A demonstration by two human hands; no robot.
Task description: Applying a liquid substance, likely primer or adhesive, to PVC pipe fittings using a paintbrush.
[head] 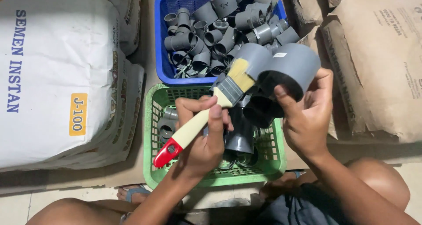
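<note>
A basket of pipe fittings is placed at lower centre of the frame, with a second basket of fittings directly above it. Stacked sacks are seen at left, more sacks at right. A paintbrush and a large fitting are held over the lower basket.

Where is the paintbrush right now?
The paintbrush is in the left hand, mid-frame above the green basket, its bristles against the grey pipe fitting that the right hand holds.
</note>
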